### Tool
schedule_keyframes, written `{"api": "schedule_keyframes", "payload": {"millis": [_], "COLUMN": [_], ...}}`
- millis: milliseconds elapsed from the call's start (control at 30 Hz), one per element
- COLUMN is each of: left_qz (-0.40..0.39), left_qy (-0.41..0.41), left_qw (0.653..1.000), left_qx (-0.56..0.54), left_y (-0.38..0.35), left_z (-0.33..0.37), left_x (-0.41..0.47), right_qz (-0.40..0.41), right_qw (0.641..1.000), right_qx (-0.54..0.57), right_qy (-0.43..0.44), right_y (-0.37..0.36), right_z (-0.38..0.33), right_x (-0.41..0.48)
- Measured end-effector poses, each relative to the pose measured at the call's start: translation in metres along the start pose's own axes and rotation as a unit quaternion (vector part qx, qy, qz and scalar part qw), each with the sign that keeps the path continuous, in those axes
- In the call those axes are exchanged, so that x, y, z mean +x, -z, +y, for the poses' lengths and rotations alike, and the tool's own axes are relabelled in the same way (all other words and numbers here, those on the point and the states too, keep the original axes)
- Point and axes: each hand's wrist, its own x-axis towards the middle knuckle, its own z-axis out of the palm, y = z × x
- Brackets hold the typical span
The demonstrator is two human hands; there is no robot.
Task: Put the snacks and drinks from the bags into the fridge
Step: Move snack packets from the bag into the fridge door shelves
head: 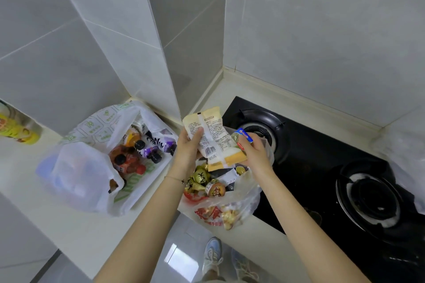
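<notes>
L hand (188, 148) crinkly pkt (212, 134), R hand (255, 153) pack (245, 136)

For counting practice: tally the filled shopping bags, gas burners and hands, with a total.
Filled bags: 2 (white plastic bottle bag, clear plastic snack bag)
Round black gas burners: 2 (left burner, right burner)
Hands: 2 (left hand, right hand)
Total: 6

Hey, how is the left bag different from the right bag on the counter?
The left bag is white with green print and holds bottled drinks; the right bag is clear with red print and holds wrapped snacks. Both are open plastic bags on the counter.
</notes>
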Motion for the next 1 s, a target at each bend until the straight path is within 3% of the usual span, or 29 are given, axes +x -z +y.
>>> {"api": "schedule_keyframes", "payload": {"millis": [100, 233, 333, 567, 833, 1000], "left_qz": [-0.023, -0.092, -0.076, 0.046, 0.226, 0.350], "left_qy": [0.048, 0.065, 0.074, 0.000, -0.091, -0.105], "left_qw": [0.996, 0.993, 0.994, 0.998, 0.966, 0.925], "left_qx": [-0.070, -0.030, 0.010, 0.034, -0.088, -0.105], "left_y": [0.003, 0.013, 0.020, 0.039, 0.079, 0.117], "left_z": [0.002, 0.004, 0.007, 0.005, -0.016, -0.018], "left_x": [-0.005, -0.016, -0.022, -0.054, -0.133, -0.212], "right_qz": [0.007, 0.019, 0.005, -0.048, -0.233, -0.372], "right_qw": [1.000, 1.000, 1.000, 0.999, 0.969, 0.922], "right_qx": [0.014, 0.013, 0.011, -0.019, -0.079, -0.106], "right_qy": [0.002, 0.004, 0.002, 0.016, 0.027, 0.028], "right_y": [-0.011, -0.023, -0.029, -0.032, -0.072, -0.127], "right_z": [0.000, 0.003, 0.006, 0.005, -0.004, 0.006], "right_x": [-0.003, -0.006, -0.010, -0.020, -0.061, -0.113]}}
